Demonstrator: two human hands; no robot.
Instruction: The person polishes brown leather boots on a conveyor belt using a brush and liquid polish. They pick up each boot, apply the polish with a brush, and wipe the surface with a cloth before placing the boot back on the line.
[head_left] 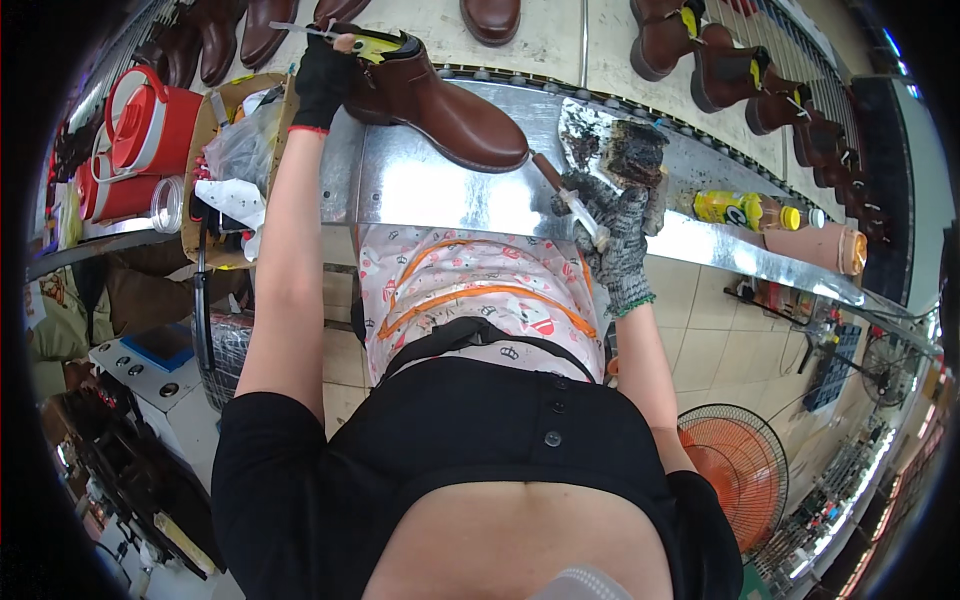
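Note:
A brown leather ankle boot [440, 112] is tilted over the metal ledge, its toe pointing right. My left hand [322, 85], in a black glove, is closed around the boot's upper end, beside a yellow lining and a pale strip. In a grey knit glove, my right hand [625, 240] grips a slim pen-like tool [577, 208] with a brown end and a translucent body. Its brown end is at the boot's toe; whether they touch I cannot tell. Close by that hand, a blackened pad [636, 150] lies on a smeared white sheet [585, 132].
Beyond the metal ledge [400, 190], a pale conveyor [550, 50] carries several brown boots. At left stand a cardboard box [285, 100] of plastic bags and a red cooler jug [150, 125]. Lying at right are a yellow-labelled bottle [728, 208] and a pinkish cup [815, 248].

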